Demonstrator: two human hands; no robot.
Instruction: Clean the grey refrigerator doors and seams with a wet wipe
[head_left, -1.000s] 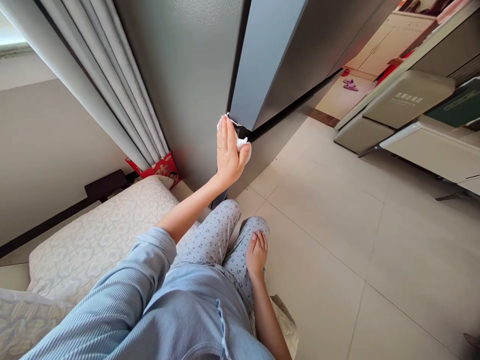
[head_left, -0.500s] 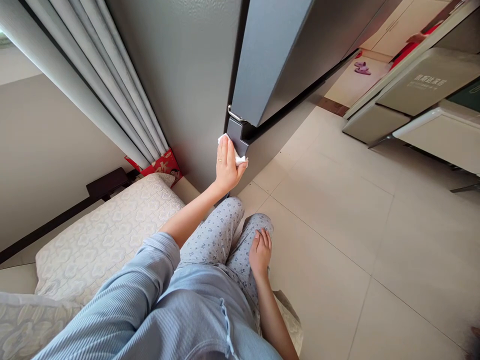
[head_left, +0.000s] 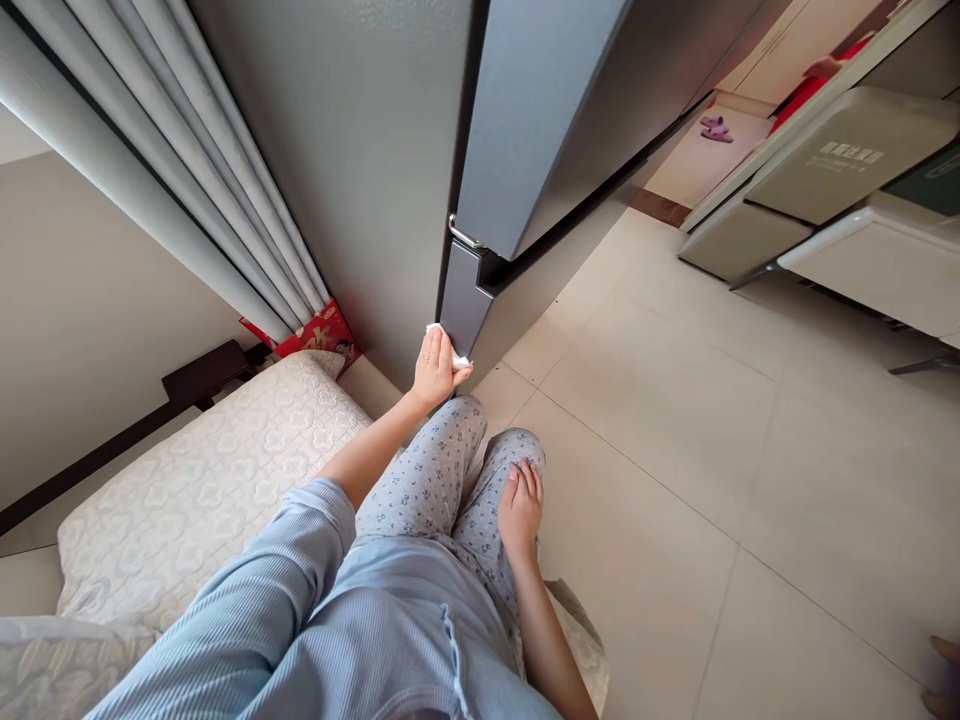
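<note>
My left hand (head_left: 435, 370) is closed over a folded white tissue (head_left: 460, 361) and presses it to the side edge of the grey refrigerator's lower door (head_left: 463, 295). Most of the tissue is hidden under the fingers. Just above sits a shiny metal hinge (head_left: 466, 234), between this door and the upper door (head_left: 525, 120). My right hand (head_left: 520, 505) lies flat on my right knee, fingers stretched out and holding nothing.
Left of the refrigerator are a grey curtain (head_left: 247, 180), a red box (head_left: 319, 332) and a quilted cover (head_left: 217, 480). Grey boxes (head_left: 847, 160) and a white tabletop (head_left: 877, 260) stand right. Pink slippers (head_left: 716, 129) lie far back; part of a person in red (head_left: 806, 95) shows there.
My left hand has slid the tissue down the lower door's edge, away from the hinge. My right hand stays on the knee. The view has shifted slightly.
</note>
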